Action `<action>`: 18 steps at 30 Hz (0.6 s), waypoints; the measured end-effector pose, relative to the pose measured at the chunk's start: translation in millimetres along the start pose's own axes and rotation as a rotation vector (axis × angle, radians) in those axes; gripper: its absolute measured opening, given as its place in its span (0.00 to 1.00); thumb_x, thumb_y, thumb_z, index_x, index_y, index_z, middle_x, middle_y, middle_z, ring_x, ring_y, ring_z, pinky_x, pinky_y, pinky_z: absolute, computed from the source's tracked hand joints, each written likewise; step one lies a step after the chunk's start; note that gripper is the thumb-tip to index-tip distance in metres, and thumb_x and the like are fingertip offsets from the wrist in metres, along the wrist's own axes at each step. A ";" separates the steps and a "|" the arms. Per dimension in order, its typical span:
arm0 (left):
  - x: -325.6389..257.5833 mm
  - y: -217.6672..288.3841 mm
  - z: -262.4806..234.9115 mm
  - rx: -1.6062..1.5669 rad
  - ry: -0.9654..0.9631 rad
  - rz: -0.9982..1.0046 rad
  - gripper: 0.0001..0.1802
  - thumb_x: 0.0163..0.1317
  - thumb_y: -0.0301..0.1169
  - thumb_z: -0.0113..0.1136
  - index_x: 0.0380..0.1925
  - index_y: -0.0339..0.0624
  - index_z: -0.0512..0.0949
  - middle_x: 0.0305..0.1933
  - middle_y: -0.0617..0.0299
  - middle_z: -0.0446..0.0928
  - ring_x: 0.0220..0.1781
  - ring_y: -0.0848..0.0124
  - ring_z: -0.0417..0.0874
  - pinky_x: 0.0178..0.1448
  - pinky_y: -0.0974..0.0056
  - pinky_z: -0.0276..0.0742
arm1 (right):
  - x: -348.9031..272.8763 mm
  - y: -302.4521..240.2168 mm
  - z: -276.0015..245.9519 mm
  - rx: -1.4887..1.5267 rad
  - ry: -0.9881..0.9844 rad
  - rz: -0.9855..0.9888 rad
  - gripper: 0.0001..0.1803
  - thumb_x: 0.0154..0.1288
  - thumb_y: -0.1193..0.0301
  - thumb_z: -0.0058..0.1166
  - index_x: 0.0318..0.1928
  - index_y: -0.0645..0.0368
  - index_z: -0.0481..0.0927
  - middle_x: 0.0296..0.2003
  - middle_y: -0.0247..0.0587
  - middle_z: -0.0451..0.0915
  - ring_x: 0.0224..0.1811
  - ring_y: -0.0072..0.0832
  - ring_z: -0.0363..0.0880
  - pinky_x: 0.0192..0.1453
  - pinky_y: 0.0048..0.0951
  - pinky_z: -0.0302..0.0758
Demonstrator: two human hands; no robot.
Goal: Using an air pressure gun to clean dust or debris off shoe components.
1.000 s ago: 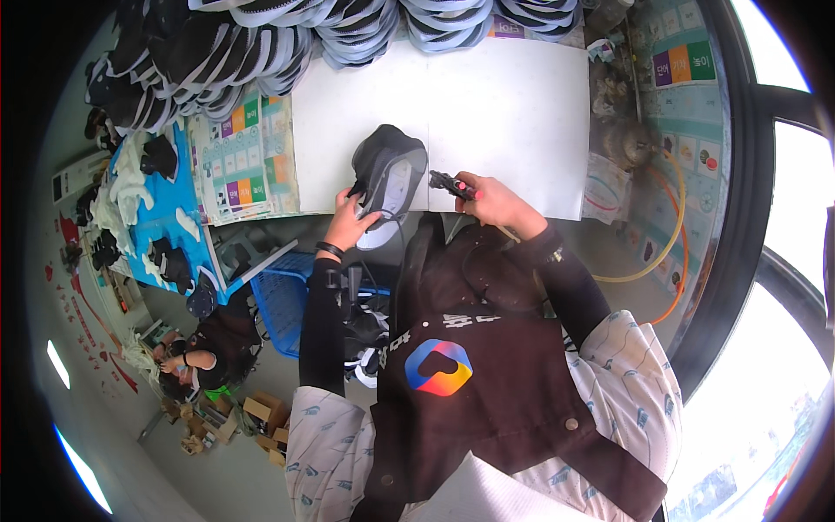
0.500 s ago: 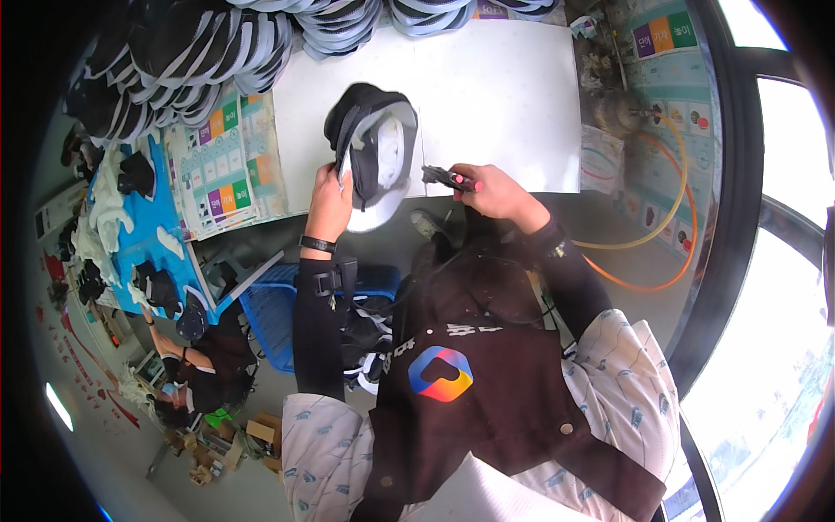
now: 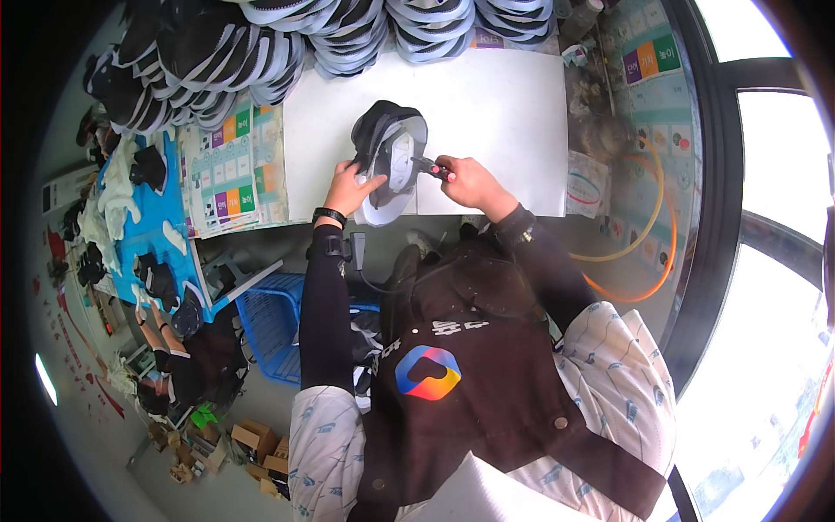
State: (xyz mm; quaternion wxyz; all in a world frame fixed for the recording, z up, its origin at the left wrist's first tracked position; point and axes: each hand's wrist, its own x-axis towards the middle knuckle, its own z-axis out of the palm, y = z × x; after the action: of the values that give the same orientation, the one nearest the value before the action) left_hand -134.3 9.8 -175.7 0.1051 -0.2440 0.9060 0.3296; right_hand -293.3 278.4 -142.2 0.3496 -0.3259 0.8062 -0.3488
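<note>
A black cap with a pale grey brim (image 3: 379, 209) is tilted over the white tabletop, its whitish inside (image 3: 401, 165) facing up. My left hand (image 3: 350, 189) grips it at its lower left edge, thumb over the brim and fingers behind. Closed round a small dark hand tool (image 3: 423, 164) with pinkish-red spots on it, my right hand (image 3: 470, 184) is at the cap's right side. The tool's tip reaches the cap's inner edge; whether it touches the material is too small to tell. My right fingers partly cover the tool, so its exact kind is unclear.
Stacks of black and pale grey caps (image 3: 348, 39) line the far edge of the white tabletop (image 3: 500, 113). Yellow and orange hoses (image 3: 665, 235) curve at the right. A blue basket (image 3: 270, 326) stands below left. Another person (image 3: 196, 357) sits by a blue table (image 3: 165, 222).
The cap has moved right and turned in my left hand, whose thumb now lies over the brim. My right hand has brought the tool against the cap's right side.
</note>
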 end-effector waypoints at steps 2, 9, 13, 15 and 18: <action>2.2 4.1 -2.9 -0.081 -0.018 -0.055 0.48 0.58 0.58 0.75 0.64 0.25 0.76 0.71 0.39 0.69 0.74 0.48 0.72 0.77 0.55 0.68 | 0.1 7.3 -4.1 0.021 0.006 0.003 0.22 0.63 0.72 0.46 0.54 0.58 0.84 0.39 0.62 0.86 0.46 0.61 0.83 0.54 0.56 0.79; 6.0 -11.8 -15.6 -0.236 -0.223 -0.093 0.64 0.43 0.47 0.88 0.74 0.26 0.63 0.81 0.43 0.54 0.78 0.50 0.69 0.81 0.54 0.65 | -7.2 15.8 -10.4 0.055 -0.036 -0.006 0.21 0.63 0.72 0.46 0.54 0.57 0.84 0.38 0.62 0.85 0.45 0.62 0.83 0.53 0.56 0.79; 6.8 -4.6 -19.3 -0.134 -0.313 0.000 0.68 0.40 0.46 0.89 0.77 0.29 0.59 0.83 0.42 0.51 0.80 0.49 0.66 0.83 0.54 0.63 | -11.2 22.5 -8.2 0.087 -0.026 -0.001 0.21 0.63 0.73 0.46 0.53 0.58 0.84 0.38 0.62 0.85 0.45 0.62 0.83 0.53 0.57 0.79; 7.6 -5.8 -24.8 0.095 -0.345 0.055 0.69 0.40 0.50 0.88 0.77 0.29 0.59 0.83 0.40 0.50 0.82 0.47 0.62 0.84 0.54 0.60 | -11.3 23.6 -6.1 0.088 -0.027 -0.004 0.21 0.63 0.73 0.46 0.53 0.58 0.84 0.38 0.62 0.85 0.45 0.62 0.83 0.53 0.57 0.79; 11.0 -10.8 -31.3 0.023 -0.366 0.062 0.70 0.38 0.52 0.88 0.76 0.29 0.60 0.83 0.39 0.51 0.82 0.46 0.61 0.83 0.53 0.60 | -10.3 22.1 -3.9 0.092 -0.027 -0.006 0.20 0.63 0.73 0.46 0.53 0.58 0.84 0.38 0.62 0.85 0.45 0.62 0.83 0.53 0.57 0.79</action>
State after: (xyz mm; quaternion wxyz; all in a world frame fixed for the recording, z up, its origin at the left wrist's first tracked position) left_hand -139.2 -21.7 -161.7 0.2607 -0.1507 0.8825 0.3613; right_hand -297.0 299.6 -154.2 0.3742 -0.3166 0.7834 -0.3823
